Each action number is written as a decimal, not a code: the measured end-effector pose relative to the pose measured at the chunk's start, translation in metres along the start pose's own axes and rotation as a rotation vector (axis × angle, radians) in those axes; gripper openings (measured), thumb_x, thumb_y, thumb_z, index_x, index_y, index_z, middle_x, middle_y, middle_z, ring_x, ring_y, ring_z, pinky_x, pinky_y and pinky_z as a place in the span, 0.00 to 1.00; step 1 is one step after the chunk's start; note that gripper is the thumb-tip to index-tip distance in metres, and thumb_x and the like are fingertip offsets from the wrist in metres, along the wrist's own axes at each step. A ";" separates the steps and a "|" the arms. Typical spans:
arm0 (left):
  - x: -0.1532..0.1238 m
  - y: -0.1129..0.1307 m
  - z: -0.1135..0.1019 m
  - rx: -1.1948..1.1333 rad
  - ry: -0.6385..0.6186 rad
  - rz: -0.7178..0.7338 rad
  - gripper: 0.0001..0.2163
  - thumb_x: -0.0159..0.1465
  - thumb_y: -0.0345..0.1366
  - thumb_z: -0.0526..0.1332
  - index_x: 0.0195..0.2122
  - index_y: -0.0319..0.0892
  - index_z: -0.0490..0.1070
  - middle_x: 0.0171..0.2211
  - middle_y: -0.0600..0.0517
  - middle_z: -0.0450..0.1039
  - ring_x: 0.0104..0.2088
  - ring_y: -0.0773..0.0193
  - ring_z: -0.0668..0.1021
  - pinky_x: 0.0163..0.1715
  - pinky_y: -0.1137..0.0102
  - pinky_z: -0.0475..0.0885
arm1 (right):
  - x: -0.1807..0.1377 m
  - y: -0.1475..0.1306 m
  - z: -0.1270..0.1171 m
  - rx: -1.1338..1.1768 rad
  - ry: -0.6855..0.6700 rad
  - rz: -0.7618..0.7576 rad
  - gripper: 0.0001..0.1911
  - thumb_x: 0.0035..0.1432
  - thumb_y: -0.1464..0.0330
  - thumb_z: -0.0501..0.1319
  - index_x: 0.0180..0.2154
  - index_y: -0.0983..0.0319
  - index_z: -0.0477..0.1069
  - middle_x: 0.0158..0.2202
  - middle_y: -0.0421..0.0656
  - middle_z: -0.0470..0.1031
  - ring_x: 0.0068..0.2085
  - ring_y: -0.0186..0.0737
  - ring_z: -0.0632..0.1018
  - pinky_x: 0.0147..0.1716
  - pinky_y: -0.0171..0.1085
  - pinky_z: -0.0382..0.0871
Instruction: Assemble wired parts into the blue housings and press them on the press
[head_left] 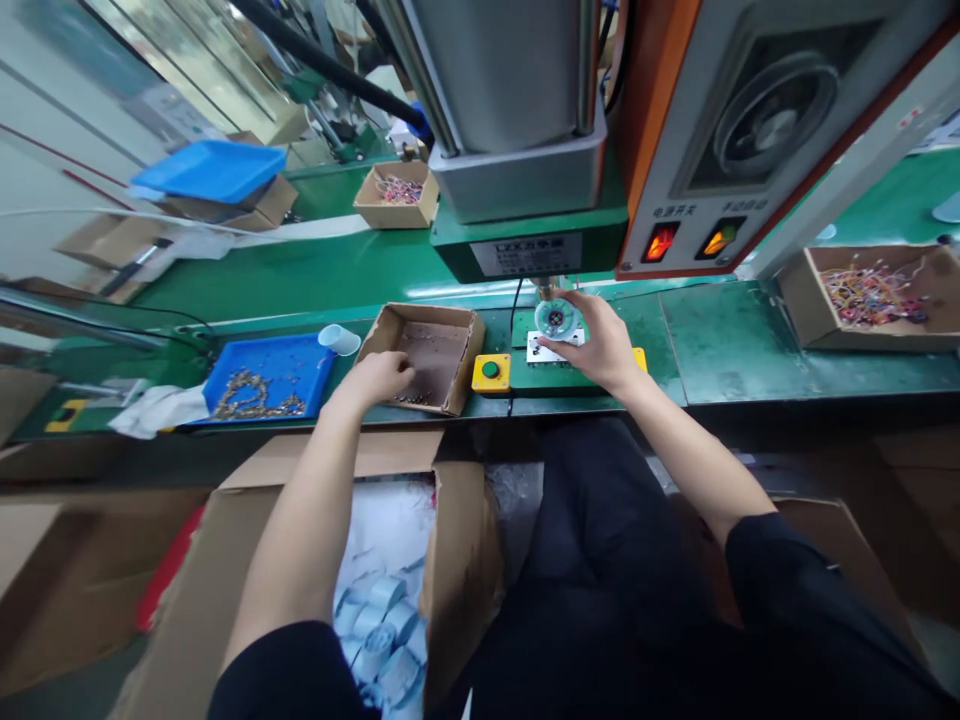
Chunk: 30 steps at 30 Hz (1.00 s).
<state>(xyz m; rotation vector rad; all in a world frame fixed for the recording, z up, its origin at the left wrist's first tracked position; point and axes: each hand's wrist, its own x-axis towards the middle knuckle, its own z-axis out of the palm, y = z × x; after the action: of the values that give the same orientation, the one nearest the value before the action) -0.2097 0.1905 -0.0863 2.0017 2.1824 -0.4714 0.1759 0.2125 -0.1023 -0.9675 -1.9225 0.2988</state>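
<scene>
I see a green counter (720, 340) carrying a blue tray (270, 378), open cardboard box (435, 355), white cup (339, 340) and yellow button housing (491, 373).

round pale disc (556, 318): flat on white plate (537, 351) | open cardboard box (435, 352): small dark parts (411, 398) inside

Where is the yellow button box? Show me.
Head view: the yellow button box sits centre on the bench, between the cardboard box under the left hand and the round part in the right hand.
</scene>
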 end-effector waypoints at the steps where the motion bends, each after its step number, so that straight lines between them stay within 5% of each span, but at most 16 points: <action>1: -0.003 0.003 0.000 -0.029 0.042 -0.011 0.16 0.68 0.39 0.51 0.45 0.42 0.79 0.46 0.37 0.83 0.48 0.40 0.83 0.42 0.61 0.74 | 0.000 0.000 -0.001 -0.017 -0.004 -0.007 0.34 0.62 0.53 0.71 0.64 0.56 0.66 0.59 0.50 0.76 0.60 0.58 0.78 0.62 0.58 0.74; 5: -0.015 0.016 -0.004 -0.143 0.171 -0.053 0.15 0.72 0.38 0.47 0.44 0.43 0.74 0.40 0.37 0.83 0.44 0.42 0.83 0.40 0.62 0.72 | 0.004 -0.002 -0.001 -0.086 -0.019 0.001 0.33 0.63 0.53 0.70 0.63 0.58 0.67 0.57 0.53 0.78 0.57 0.59 0.79 0.57 0.58 0.76; 9: -0.035 0.044 -0.012 -0.372 0.263 0.077 0.17 0.74 0.44 0.47 0.34 0.45 0.70 0.33 0.44 0.81 0.36 0.50 0.82 0.37 0.64 0.70 | 0.013 -0.004 0.003 -0.222 -0.088 0.064 0.33 0.60 0.49 0.71 0.56 0.64 0.70 0.46 0.54 0.81 0.48 0.60 0.82 0.48 0.56 0.77; 15: -0.062 0.104 0.004 -0.357 0.433 0.375 0.10 0.74 0.39 0.55 0.44 0.45 0.76 0.46 0.44 0.82 0.47 0.51 0.82 0.44 0.64 0.74 | -0.023 -0.007 -0.003 -0.354 -0.183 0.115 0.26 0.63 0.55 0.69 0.54 0.66 0.72 0.47 0.57 0.81 0.52 0.61 0.80 0.49 0.54 0.74; 19: -0.067 0.118 0.022 -0.206 0.528 0.406 0.10 0.75 0.36 0.55 0.46 0.45 0.77 0.46 0.44 0.83 0.46 0.51 0.82 0.44 0.63 0.75 | -0.073 0.008 -0.029 -0.358 0.043 0.042 0.21 0.68 0.59 0.64 0.57 0.62 0.71 0.54 0.54 0.79 0.58 0.57 0.77 0.58 0.53 0.69; 22: -0.067 0.122 0.029 -0.146 0.613 0.475 0.12 0.76 0.35 0.54 0.45 0.43 0.77 0.43 0.42 0.82 0.46 0.50 0.82 0.46 0.62 0.74 | -0.094 0.024 -0.042 -0.313 0.179 0.043 0.10 0.68 0.62 0.61 0.46 0.61 0.74 0.40 0.49 0.82 0.46 0.51 0.80 0.51 0.50 0.71; 25: -0.063 0.130 0.029 -0.137 0.654 0.487 0.13 0.76 0.34 0.53 0.40 0.42 0.77 0.39 0.41 0.81 0.45 0.49 0.81 0.46 0.60 0.73 | -0.096 0.035 -0.037 -0.262 0.216 0.040 0.08 0.68 0.63 0.60 0.37 0.59 0.73 0.29 0.44 0.76 0.36 0.46 0.77 0.44 0.47 0.70; 30: -0.053 0.137 0.017 -0.347 0.662 0.415 0.13 0.74 0.37 0.56 0.37 0.44 0.79 0.38 0.43 0.82 0.44 0.49 0.80 0.45 0.59 0.74 | -0.093 0.037 -0.022 -0.239 0.278 0.045 0.10 0.68 0.63 0.58 0.38 0.60 0.74 0.31 0.44 0.75 0.35 0.44 0.76 0.43 0.45 0.69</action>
<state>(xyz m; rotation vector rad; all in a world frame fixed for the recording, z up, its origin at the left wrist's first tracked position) -0.0709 0.1438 -0.1043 2.5225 1.8378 0.6630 0.2358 0.1651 -0.1699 -1.1451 -1.7074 -0.0423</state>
